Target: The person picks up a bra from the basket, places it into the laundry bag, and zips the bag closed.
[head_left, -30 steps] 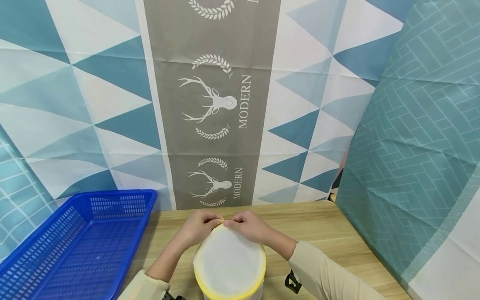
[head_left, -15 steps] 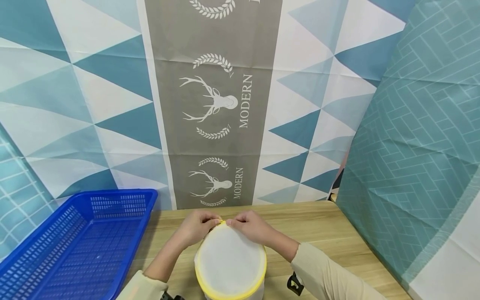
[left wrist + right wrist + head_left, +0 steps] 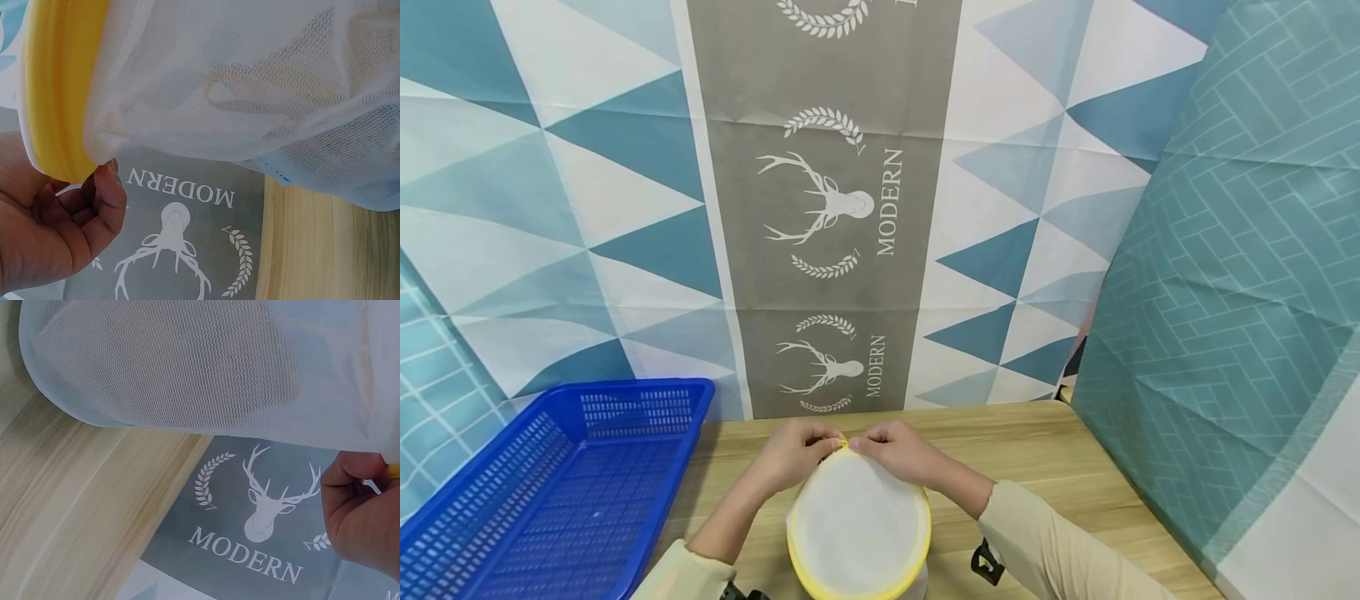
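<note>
A round white mesh laundry bag with a yellow zipper band around its top stands on the table before me. At the top's far edge, my left hand pinches the yellow band. Close beside it, my right hand grips the same edge with thumb and fingers. In the left wrist view, the yellow band runs down to the curled fingers of the left hand. The mesh side fills the top of the right wrist view, with the right hand at its edge. The zipper pull cannot be made out.
To the left is a blue plastic basket with slotted sides. The wooden table ends against a patterned cloth backdrop. A teal cloth hangs along the right side.
Both hands keep their hold at the far edge of the bag, with only tiny shifts of the fingers. The bag's top has barely moved.
</note>
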Action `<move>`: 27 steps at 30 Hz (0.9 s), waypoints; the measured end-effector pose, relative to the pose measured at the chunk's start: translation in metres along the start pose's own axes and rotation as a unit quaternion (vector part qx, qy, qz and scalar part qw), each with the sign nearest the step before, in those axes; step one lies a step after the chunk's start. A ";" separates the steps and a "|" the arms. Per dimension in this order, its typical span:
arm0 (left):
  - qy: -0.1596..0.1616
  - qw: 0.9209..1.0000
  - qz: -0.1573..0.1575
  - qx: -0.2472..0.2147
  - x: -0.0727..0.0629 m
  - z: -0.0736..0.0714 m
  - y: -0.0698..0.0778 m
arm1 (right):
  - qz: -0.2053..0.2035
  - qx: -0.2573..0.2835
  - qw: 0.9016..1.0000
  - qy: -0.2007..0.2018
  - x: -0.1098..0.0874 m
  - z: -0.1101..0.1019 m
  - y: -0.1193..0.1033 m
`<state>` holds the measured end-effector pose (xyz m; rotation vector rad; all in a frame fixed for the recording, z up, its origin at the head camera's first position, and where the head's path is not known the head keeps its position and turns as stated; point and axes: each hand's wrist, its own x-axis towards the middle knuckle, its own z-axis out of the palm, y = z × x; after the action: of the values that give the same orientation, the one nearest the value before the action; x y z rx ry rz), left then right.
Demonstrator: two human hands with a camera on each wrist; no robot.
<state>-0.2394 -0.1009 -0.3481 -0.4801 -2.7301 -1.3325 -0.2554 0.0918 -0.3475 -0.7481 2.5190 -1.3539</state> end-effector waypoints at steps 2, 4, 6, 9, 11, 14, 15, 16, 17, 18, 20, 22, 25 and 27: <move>-0.004 1.000 0.003 0.000 0.000 -0.001 -0.001 | -0.001 0.002 1.000 0.000 0.000 0.000 0.000; -0.006 1.000 0.005 0.001 0.000 -0.001 -0.001 | -0.002 0.007 1.000 0.000 -0.001 0.000 0.000; -0.005 1.000 0.004 0.005 -0.001 -0.002 -0.001 | -0.003 0.010 1.000 0.001 -0.001 0.000 0.000; -0.003 1.000 -0.003 0.008 -0.001 -0.002 0.000 | -0.004 0.012 1.000 0.003 -0.001 0.000 0.001; -0.001 1.000 -0.007 0.010 -0.001 -0.002 0.001 | -0.005 0.011 1.000 0.003 -0.001 0.001 0.002; 0.001 1.000 -0.009 0.010 -0.001 -0.001 0.001 | -0.004 0.012 1.000 0.004 -0.001 0.000 0.004; 0.001 1.000 -0.008 0.009 -0.002 -0.001 0.001 | -0.005 0.012 1.000 0.005 -0.001 0.000 0.004; 0.002 1.000 -0.008 0.008 -0.002 -0.001 0.001 | -0.005 0.014 1.000 0.006 -0.001 0.000 0.004; 0.002 1.000 -0.009 0.006 -0.002 -0.001 0.001 | -0.004 0.014 1.000 0.008 -0.001 -0.001 0.005; 0.002 1.000 -0.010 0.005 -0.002 -0.002 0.001 | -0.003 0.014 1.000 0.011 -0.001 -0.001 0.005; 0.003 1.000 -0.012 0.003 -0.002 -0.001 0.001 | 0.000 0.013 1.000 0.015 -0.002 -0.001 0.005; 0.004 1.000 -0.013 0.002 -0.002 -0.001 0.001 | 0.003 0.014 1.000 0.017 -0.002 -0.002 0.005; 0.009 1.000 -0.016 0.004 -0.002 -0.002 0.002 | 0.005 0.016 1.000 0.015 -0.002 -0.002 0.005; 0.011 1.000 -0.016 0.006 -0.002 -0.002 0.003 | 0.002 0.016 1.000 0.014 -0.002 -0.002 0.005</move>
<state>-0.2367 -0.1015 -0.3449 -0.4193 -2.7376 -1.3195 -0.2561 0.0963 -0.3502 -0.7216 2.5126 -1.4107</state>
